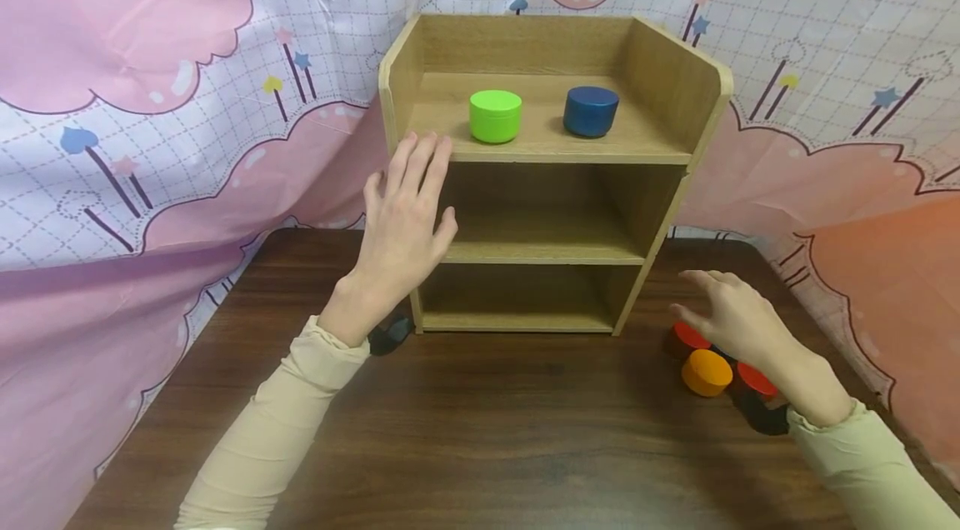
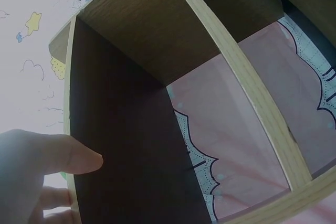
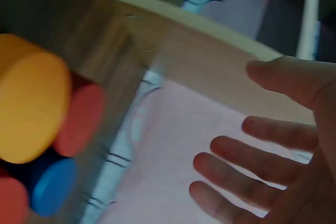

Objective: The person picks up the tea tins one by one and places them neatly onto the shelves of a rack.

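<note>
A three-level wooden shelf (image 1: 555,157) stands at the back of the table. On its top board sit a bright green round box (image 1: 495,117) and a dark blue round box (image 1: 591,112). My left hand (image 1: 401,222) is at the top board's front left, fingers straight and fingertips beside the green box, nothing in its grasp. At the right, my right hand (image 1: 738,322) hovers over a cluster of round boxes with its fingers spread and holds nothing. The cluster has an orange box (image 1: 707,373), two red boxes (image 1: 687,340) and a blue box (image 3: 53,186), mostly hidden in the head view.
The dark wooden table (image 1: 510,430) carries the shelf and the boxes. Behind hangs a patterned cloth (image 1: 315,172) with pink clouds, close around the table's sides. The shelf's middle board (image 1: 547,251) and bottom board (image 1: 517,320) lie below the top one.
</note>
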### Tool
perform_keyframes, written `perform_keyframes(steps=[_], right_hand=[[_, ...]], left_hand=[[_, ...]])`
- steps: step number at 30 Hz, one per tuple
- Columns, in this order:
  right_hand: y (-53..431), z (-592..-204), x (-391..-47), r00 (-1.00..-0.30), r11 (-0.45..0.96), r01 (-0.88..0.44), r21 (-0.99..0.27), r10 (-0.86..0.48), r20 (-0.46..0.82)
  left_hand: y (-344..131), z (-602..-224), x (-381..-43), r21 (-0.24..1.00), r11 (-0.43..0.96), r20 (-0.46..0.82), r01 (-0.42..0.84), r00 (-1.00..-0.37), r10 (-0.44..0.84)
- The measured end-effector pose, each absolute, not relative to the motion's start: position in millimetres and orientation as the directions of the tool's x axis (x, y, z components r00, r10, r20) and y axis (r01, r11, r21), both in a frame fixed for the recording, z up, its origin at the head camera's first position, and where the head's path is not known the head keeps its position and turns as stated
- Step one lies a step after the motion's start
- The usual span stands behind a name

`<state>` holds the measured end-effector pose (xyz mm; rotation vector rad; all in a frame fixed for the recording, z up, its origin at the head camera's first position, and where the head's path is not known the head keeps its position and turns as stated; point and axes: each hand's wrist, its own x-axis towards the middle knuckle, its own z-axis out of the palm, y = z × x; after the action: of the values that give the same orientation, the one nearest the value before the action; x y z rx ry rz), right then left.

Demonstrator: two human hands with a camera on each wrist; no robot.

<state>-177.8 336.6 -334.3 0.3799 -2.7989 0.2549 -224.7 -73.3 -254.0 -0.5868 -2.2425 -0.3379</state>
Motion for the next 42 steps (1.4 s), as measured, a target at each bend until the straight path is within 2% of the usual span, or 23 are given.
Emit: perform_keyframes(steps=[6,13,31,42], right_hand=[[350.1,-362.2,-187.2,-0.933,0.95,-0.293,-0.11,-0.259,0.25],[357.3,-387.2,-189.4,-0.97,0.971,-0.213,-0.111,-0.197,0.139],[362.0,-403.3,-194.0,-0.95,0.955,-0.261,-0.142,-0.228,0.213],[365.7,-397.8,-197.6,-0.964,0.943,-0.23,-0.239,-0.187,0.19]], left_hand=[[-73.6,-252.3,-224.4,0.061,0.859,0.739,0.508,-0.602,0.304],[-73.1,-253.1,-223.7,0.069,0.859,0.727,0.508,-0.615,0.306],[-73.3,-254.1,-224.3,0.079,0.857,0.731,0.509,-0.614,0.297],[-72.8,-254.3,-223.9,0.07,0.856,0.74,0.513,-0.602,0.3]])
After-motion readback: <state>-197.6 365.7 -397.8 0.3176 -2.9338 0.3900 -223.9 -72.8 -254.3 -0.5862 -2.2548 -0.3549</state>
